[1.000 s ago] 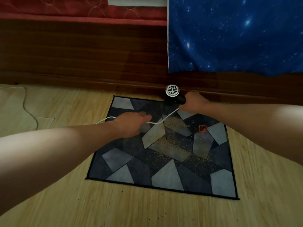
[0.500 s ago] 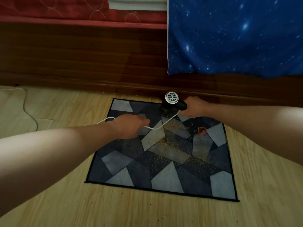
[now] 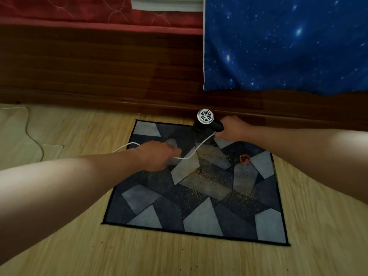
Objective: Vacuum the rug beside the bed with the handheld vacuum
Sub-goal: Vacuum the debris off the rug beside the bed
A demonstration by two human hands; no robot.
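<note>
A thin cable (image 3: 29, 134) snakes over the wooden floor (image 3: 59, 251) at far left. The left hand (image 3: 159, 156) hovers over the rug's (image 3: 143, 198) far left part, fingers curled round a white cord (image 3: 199, 146). The cord sags, then rises rightward to the vacuum (image 3: 207, 122). The vacuum stands nose-down at the rug's far edge, close to the dark wooden bed (image 3: 99, 66), its round grille facing the camera. The right hand (image 3: 233, 128) grips its black handle, fingers wrapped round it. A band of yellow crumbs (image 3: 209, 176) runs across the middle of the rug, and a small red scrap (image 3: 244, 158) lies near its right edge. A starry blue sheet (image 3: 278, 46) hangs over the bed's side at right.
</note>
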